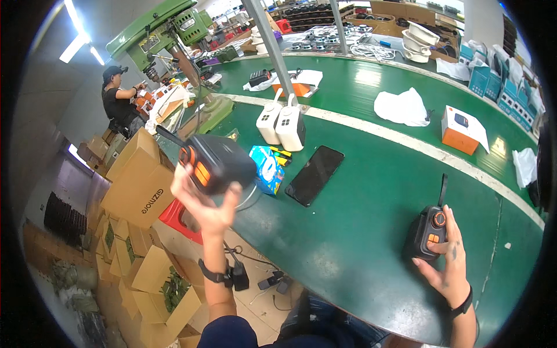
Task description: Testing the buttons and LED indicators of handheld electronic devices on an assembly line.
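Observation:
My left hand (204,210) grips a black portable speaker (226,162) with orange buttons and a strap, held up over the left edge of the green table (360,249). It is tilted and slightly blurred. At the right, a similar black speaker (419,236) stands on the table, its strap loop upright. My right hand (451,264) is closed around that one's side, with the thumb by its orange buttons. Between the two lies a black smartphone (315,176). Beside the phone are a blue box (267,169) and a yellow-and-black object (282,156).
Two white speakers (290,129) stand by a metal post (271,46). Farther back lie a white bag (401,107) and an orange-and-white box (461,130). A green drill press (165,35) and open cartons (136,180) are at left. Another person (119,101) works beyond.

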Action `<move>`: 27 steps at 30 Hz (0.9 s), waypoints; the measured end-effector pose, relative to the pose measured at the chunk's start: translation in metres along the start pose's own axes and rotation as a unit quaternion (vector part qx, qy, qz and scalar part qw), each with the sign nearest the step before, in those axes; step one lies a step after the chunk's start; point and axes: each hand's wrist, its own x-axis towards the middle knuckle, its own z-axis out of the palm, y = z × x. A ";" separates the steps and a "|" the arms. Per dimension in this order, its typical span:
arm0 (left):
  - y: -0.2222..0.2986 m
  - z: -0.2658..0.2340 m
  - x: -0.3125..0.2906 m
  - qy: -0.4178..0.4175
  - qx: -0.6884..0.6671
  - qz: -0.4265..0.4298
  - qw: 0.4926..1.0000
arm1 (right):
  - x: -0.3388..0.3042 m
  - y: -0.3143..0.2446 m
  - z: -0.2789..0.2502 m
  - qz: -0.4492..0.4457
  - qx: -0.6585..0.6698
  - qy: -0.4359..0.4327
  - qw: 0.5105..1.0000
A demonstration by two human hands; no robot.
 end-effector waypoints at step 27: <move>-0.195 0.016 0.035 -0.155 0.039 -0.293 0.943 | 0.002 -0.001 0.000 -0.004 0.013 -0.008 1.000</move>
